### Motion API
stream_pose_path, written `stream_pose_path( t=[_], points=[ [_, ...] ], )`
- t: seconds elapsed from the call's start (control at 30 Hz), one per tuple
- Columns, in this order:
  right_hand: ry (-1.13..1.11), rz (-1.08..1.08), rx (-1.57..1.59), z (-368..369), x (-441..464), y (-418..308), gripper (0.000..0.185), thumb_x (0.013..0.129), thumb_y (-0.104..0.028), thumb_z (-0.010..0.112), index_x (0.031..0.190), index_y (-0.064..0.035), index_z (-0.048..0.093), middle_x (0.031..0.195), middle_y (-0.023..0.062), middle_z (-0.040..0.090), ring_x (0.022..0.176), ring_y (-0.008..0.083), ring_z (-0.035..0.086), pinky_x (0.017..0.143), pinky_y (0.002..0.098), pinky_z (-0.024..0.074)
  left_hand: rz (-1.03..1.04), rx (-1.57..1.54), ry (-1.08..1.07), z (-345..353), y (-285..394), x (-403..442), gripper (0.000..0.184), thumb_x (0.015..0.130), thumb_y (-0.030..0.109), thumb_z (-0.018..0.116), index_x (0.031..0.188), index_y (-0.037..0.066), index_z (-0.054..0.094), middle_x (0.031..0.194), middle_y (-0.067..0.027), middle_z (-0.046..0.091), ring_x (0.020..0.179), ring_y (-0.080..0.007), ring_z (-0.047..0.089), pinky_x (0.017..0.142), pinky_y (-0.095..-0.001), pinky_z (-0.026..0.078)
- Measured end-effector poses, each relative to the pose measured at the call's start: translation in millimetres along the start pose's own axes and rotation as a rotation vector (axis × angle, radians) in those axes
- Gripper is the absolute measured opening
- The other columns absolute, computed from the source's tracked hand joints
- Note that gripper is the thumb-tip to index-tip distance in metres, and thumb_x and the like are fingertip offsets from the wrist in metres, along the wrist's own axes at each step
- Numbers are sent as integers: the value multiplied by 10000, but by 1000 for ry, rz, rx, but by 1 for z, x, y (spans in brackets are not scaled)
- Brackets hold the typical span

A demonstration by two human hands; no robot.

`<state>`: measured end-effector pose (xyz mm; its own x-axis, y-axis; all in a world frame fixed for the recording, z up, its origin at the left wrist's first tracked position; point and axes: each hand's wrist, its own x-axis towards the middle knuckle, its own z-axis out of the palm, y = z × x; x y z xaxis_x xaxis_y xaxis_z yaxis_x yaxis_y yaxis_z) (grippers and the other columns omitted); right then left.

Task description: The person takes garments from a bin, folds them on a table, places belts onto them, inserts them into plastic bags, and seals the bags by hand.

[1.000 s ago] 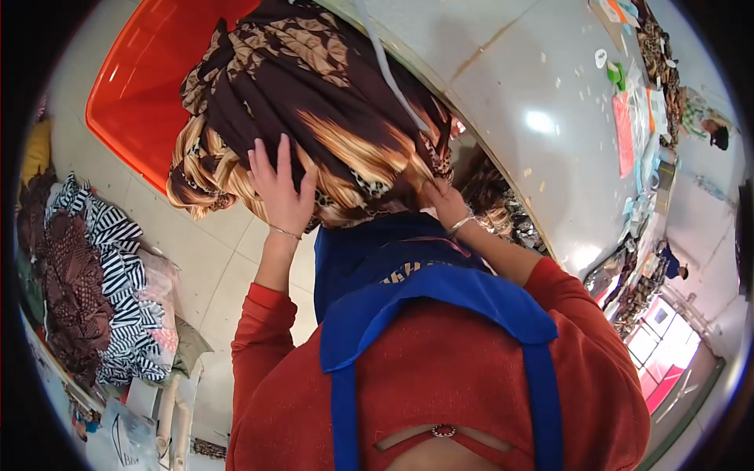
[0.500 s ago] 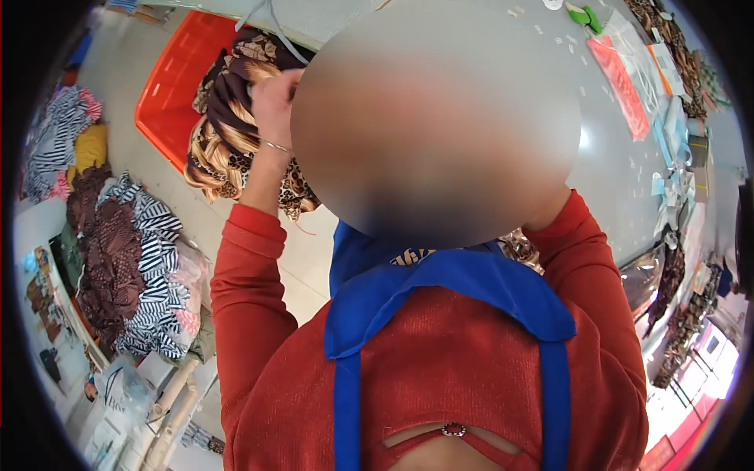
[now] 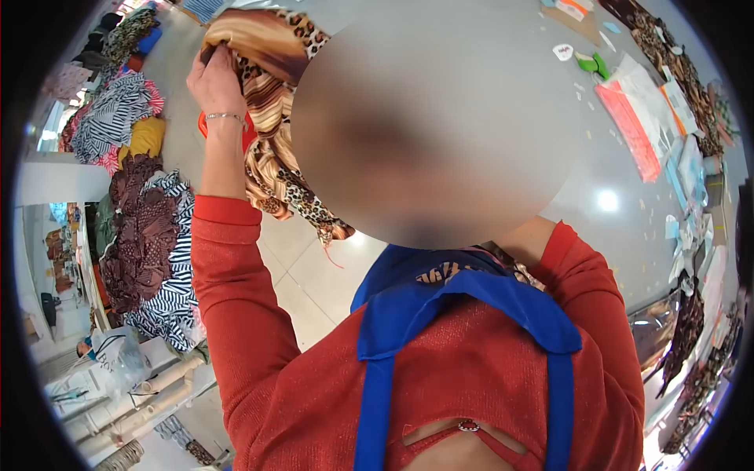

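Observation:
My left hand (image 3: 214,81) is raised at the upper left, its fingers closed on the edge of a brown and gold leopard-print fabric (image 3: 272,110). The fabric hangs from that hand in folds, and a loose red thread dangles from its lower end. A large blurred oval covers the middle of the view and hides part of the fabric. My right hand is hidden behind this blur; only the right forearm near the red sleeve shows. A bit of the red bin (image 3: 250,132) shows behind the fabric.
A grey table (image 3: 628,235) spans the right side, bearing a pink packet (image 3: 628,129), a green item (image 3: 591,64) and papers. Piles of striped fabric (image 3: 118,118) and brown fabric (image 3: 145,235) lie at the left. Pale rolls (image 3: 157,392) lie at the lower left.
My left hand has moved up and left and now lifts the fabric's edge. The fabric is spread higher, covering most of the red bin. My right hand has gone behind the blur.

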<state>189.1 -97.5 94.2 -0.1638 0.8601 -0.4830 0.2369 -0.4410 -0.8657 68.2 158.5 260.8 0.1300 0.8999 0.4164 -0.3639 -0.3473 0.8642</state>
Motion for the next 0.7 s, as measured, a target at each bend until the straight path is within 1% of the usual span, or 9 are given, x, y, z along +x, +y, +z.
stream_pose_path(
  t=[0.1, 0.17, 0.2, 0.23, 0.3, 0.33, 0.47, 0.6, 0.7],
  points=[
    [285, -427, 129, 22, 38, -36, 1076, 637, -447, 829, 1383, 92, 271, 1239, 217, 520, 1131, 270, 506, 995, 316, 383, 171, 214, -172, 6, 27, 6, 163, 850, 40, 571, 971, -32, 655, 853, -11, 644, 727, -94, 571, 640, -235, 453],
    [385, -325, 222, 19, 32, -91, 1020, 591, -387, 875, 1344, 71, 361, 1254, 194, 525, 1173, 255, 480, 1040, 331, 348, 30, -8, -172, 16, 38, 0, 142, 832, 24, 568, 935, -32, 649, 892, -52, 657, 758, -163, 622, 693, -261, 482],
    [356, -584, 87, 9, 63, -94, 882, 621, -371, 867, 1275, 58, 461, 1247, 167, 540, 1127, 219, 525, 1003, 331, 396, 133, 175, -291, 27, 61, -20, 163, 785, 8, 583, 927, -25, 655, 887, -73, 664, 747, -190, 634, 690, -263, 487],
    [250, -495, 379, 7, 56, -114, 676, 692, -320, 830, 1187, 38, 539, 1227, 128, 559, 1030, 182, 579, 913, 307, 461, 235, 360, -405, 34, 84, -44, 193, 738, -8, 597, 920, -19, 661, 882, -93, 670, 736, -217, 645, 687, -265, 492],
    [497, -969, 228, -1, 69, -140, 420, 903, -344, 604, 1133, 6, 598, 1031, 91, 650, 952, 217, 610, 890, 364, 483, 942, 752, -586, 30, 92, -59, 283, 635, 57, 645, 916, 54, 674, 743, -62, 634, 634, -200, 587, 588, -353, 478],
    [535, -1008, 185, -6, 57, -154, 418, 902, -344, 603, 1133, 5, 599, 1033, 94, 648, 955, 220, 609, 889, 365, 484, 791, 602, -596, 33, 94, -75, 270, 605, 81, 652, 874, 60, 660, 713, -66, 608, 636, -234, 587, 582, -366, 478],
    [644, -834, 21, -22, -24, -176, 413, 897, -342, 601, 1132, -2, 600, 1044, 107, 642, 970, 232, 603, 886, 372, 485, 722, 277, -764, 30, 108, -89, 426, 517, 32, 634, 942, 40, 665, 851, -98, 660, 682, -299, 625, 627, -353, 517],
    [856, -634, -105, -32, -88, -173, 409, 892, -340, 599, 1131, -8, 602, 1054, 119, 635, 984, 243, 596, 882, 378, 487, 770, 77, -709, 52, 120, -92, 196, 591, 257, 673, 763, 176, 624, 718, -9, 542, 652, -218, 586, 531, -365, 444],
    [1038, -509, -189, -37, -133, -170, 405, 888, -338, 597, 1130, -13, 603, 1062, 129, 631, 995, 252, 592, 879, 383, 488, 885, -144, -696, 75, 115, -76, 527, 550, 254, 745, 1057, 218, 603, 1003, -93, 512, 947, -285, 521, 744, -414, 417]
  ],
)
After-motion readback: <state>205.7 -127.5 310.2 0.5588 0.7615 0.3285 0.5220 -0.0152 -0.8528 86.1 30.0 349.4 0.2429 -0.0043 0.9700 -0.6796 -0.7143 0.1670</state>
